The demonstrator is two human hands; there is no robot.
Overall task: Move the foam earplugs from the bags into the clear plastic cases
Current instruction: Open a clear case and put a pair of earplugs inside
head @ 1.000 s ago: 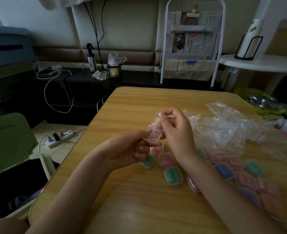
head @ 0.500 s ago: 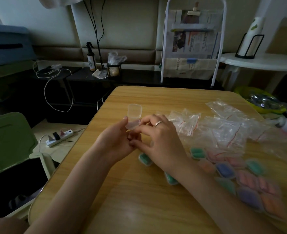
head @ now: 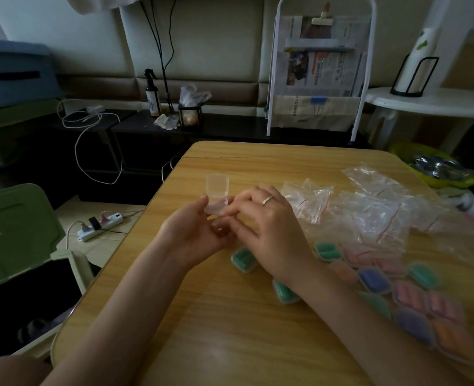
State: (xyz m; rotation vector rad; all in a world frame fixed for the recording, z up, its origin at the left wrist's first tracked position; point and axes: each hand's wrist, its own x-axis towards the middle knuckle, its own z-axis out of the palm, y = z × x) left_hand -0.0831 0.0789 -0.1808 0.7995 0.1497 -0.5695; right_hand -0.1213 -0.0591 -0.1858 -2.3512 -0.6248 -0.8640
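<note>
1. The left hand (head: 194, 235) holds an open clear plastic case (head: 216, 197) above the wooden table (head: 230, 316), fingers curled round its base, lid standing upright.
2. The right hand (head: 269, 227) reaches its fingertips into the case; whether they pinch an earplug I cannot tell.
3. Crumpled zip bags (head: 369, 213) lie just right of the hands; filled cases (head: 375, 280) sit nearer.
4. The case looks light, thin and slick, so best gripped by its side walls, sparing the hinge. Foam plugs should squash easily.
</note>
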